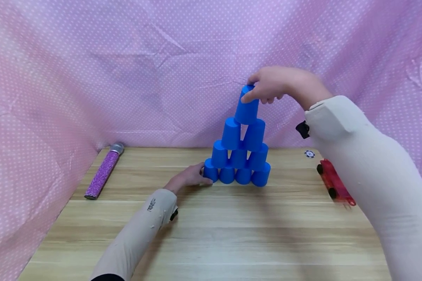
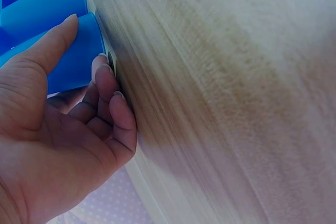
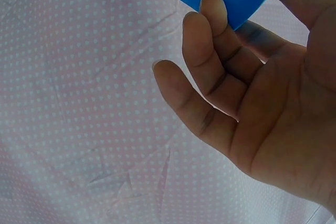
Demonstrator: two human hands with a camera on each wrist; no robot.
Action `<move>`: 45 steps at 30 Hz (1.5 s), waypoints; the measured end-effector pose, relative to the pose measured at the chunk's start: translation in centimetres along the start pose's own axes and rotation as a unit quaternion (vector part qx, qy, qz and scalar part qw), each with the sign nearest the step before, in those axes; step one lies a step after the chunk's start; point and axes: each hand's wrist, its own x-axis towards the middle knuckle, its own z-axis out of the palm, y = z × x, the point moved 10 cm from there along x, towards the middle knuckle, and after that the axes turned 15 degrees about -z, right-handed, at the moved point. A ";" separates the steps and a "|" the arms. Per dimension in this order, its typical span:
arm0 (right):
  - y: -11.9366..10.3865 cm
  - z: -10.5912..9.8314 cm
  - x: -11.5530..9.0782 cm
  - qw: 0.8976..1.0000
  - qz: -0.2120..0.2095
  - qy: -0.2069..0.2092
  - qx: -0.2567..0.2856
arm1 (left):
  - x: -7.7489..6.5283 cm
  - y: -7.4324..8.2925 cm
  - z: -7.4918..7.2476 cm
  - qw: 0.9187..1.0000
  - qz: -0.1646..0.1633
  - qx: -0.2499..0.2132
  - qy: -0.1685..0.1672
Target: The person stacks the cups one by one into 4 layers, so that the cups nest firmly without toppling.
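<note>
- Keep left hand at 9 o'clock of pyramid base, thumb and curled fingers cupping the outermost bottom cup on the wooden table; steady only, no sideways push.
- Centre top cup over the seam of the two cups beneath; release straight upward, judged the safest exit.
- Right hand at 12 o'clock, thumb and fingertips pinching top cup near its closed end.
- Cup pyramid: ten blue cups, all inverted, rows four-three-two-one; contents not visible.
- Off-stack: glitter microphone at 9 o'clock, red object at 3 o'clock.
</note>
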 end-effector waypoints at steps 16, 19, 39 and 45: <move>0.4 0.7 0.4 1.000 0.010 -0.007 0.021 | 0.1 0.1 0.1 1.000 0.004 0.002 -0.001; 0.4 0.7 0.5 1.000 0.010 -0.007 0.020 | 0.1 0.0 0.1 1.000 0.003 0.002 -0.001; 0.9 0.8 0.8 1.000 0.004 -0.009 0.024 | 0.0 0.1 0.1 1.000 -0.001 0.002 0.003; 0.8 0.8 0.7 1.000 0.005 -0.009 0.022 | -0.2 0.1 0.1 1.000 0.001 0.000 0.000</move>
